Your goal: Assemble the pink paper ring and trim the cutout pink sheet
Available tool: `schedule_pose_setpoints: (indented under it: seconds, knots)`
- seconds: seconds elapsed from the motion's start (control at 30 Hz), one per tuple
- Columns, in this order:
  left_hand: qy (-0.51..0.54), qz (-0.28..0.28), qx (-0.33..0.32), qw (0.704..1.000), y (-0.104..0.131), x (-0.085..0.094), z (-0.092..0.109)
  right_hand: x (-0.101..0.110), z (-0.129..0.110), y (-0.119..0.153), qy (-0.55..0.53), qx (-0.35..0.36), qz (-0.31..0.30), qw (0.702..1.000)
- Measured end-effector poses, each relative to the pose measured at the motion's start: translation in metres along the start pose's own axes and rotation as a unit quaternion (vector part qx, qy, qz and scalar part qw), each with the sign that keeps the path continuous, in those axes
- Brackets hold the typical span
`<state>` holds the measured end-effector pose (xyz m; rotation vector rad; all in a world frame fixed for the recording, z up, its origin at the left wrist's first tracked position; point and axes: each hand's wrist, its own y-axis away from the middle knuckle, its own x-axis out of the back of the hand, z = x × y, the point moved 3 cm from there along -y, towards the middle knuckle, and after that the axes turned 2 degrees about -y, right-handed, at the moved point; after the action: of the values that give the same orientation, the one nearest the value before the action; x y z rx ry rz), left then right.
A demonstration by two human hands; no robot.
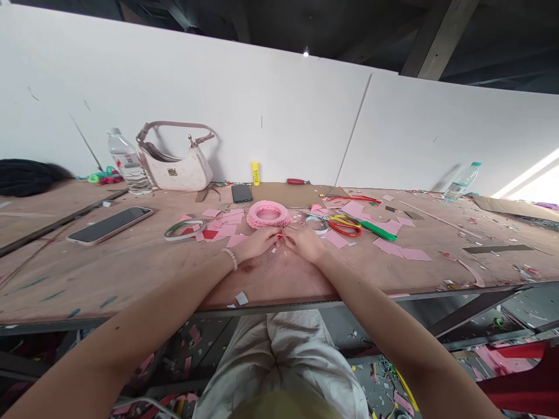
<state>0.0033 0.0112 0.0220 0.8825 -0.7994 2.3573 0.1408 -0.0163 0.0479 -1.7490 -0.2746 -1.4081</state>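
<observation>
Fingers of my left hand (261,241) and right hand (305,243) seem to pinch a red scrap (280,236) between them, nearside of the pink ring (267,222).

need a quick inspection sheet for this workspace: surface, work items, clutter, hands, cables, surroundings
Surface: brown wooden table, marked with blue-green streaks at left.
Work items: tiny red piece; round ruffled pink ring beyond it.
Clutter: flat pink paper squares, green ridged handle, black-screened phone with pale edge, upright yellow glue stick.
Hands: bare left hand and bare right hand meet at the red piece; exact grip unclear.
Cables: pale cord-like strip below the table; cannot tell whether it is a cable.
Surroundings: white wall panel behind; cream handbag and clear plastic bottle before it.
</observation>
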Motion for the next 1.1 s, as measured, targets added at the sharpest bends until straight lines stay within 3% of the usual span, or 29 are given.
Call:
schedule_pose_setpoints:
  seconds: [0.23, 0.57, 0.7, 0.9, 1.1]
  knots:
    - [-0.001, 0.009, 0.0, 1.0, -0.001, 0.0, -0.002, 0.003, -0.001, 0.0, 0.034, -0.024, -0.009, 0.999]
    - [0.019, 0.002, 0.006, 1.0, -0.001, 0.0, -0.002, 0.0, 0.002, 0.0, 0.036, 0.01, 0.004, 0.999]
    - [0.031, 0.0, 0.012, 0.999, 0.0, 0.001, -0.001, -0.002, 0.003, 0.001, -0.033, 0.006, 0.023, 0.999]
    - [0.066, 0.0, 0.047, 0.997, 0.001, 0.005, 0.004, -0.01, 0.016, 0.0, -0.181, -0.086, 0.057, 0.978]
    - [0.106, -0.014, 0.067, 0.992, 0.002, 0.01, 0.003, 0.002, 0.01, -0.001, -0.158, -0.036, 0.055, 0.985]
